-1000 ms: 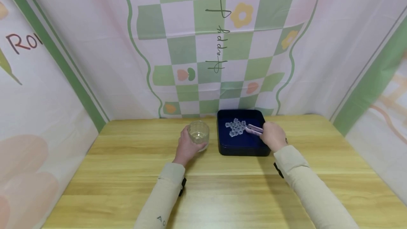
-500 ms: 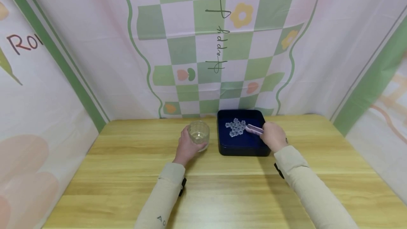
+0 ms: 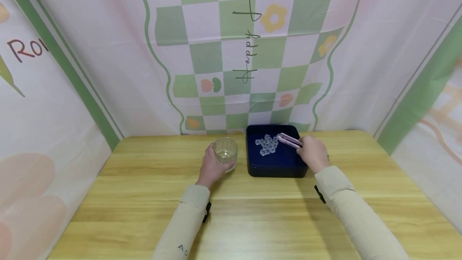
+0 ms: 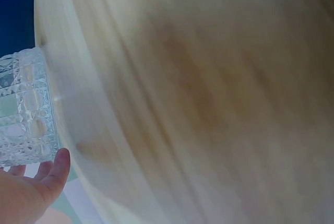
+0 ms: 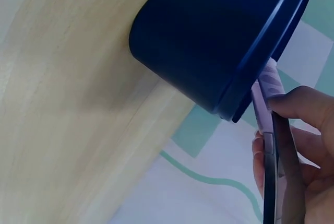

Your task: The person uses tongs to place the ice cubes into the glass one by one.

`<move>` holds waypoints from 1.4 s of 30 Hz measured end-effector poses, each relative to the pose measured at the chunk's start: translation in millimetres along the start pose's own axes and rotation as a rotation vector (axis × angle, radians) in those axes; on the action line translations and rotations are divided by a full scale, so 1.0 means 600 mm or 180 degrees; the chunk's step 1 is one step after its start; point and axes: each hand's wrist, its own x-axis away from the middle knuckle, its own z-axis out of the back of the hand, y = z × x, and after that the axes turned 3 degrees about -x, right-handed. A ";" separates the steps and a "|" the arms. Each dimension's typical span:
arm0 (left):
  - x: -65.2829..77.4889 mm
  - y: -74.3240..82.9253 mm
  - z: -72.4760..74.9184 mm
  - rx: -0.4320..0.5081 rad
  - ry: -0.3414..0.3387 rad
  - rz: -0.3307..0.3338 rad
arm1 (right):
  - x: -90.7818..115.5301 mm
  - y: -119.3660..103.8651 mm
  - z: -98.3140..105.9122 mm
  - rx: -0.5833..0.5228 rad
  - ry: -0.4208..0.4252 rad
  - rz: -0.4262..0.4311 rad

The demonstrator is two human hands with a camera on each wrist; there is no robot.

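Observation:
My left hand (image 3: 213, 165) grips a clear drinking glass (image 3: 226, 147) from its left side, the thumb across the front. The left wrist view shows the cut pattern of the glass (image 4: 26, 109) beside the fingertips. My right hand (image 3: 313, 152) holds pale pink tongs (image 3: 290, 141) over the right part of a dark blue square tray (image 3: 278, 170). Several clear ice-like cubes (image 3: 268, 147) lie heaped in the tray, and the tong tips are right at the heap's upper right cube. In the right wrist view the tray wall hides the tips of the tongs (image 5: 267, 112).
The tray stands on a wooden table (image 3: 231, 220) near its back edge, just right of the glass. A checked cloth (image 3: 238, 59) hangs right behind the table, with further printed cloth on both sides.
My right hand has shifted slightly right and the tong tips have moved up toward the far side of the heap. The left hand and the glass have stayed in place.

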 end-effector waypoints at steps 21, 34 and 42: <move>0.000 0.002 0.001 -0.0018 -0.0025 0.0017 | 0.003 -0.038 0.013 -0.0089 0.0375 0.0387; 0.002 0.005 0.001 -0.0002 -0.0021 0.0027 | 0.013 -0.095 0.010 -0.0145 0.0357 0.0713; 0.003 0.008 0.002 0.0004 0.0014 0.0025 | 0.027 -0.140 0.003 -0.0211 0.0376 0.0998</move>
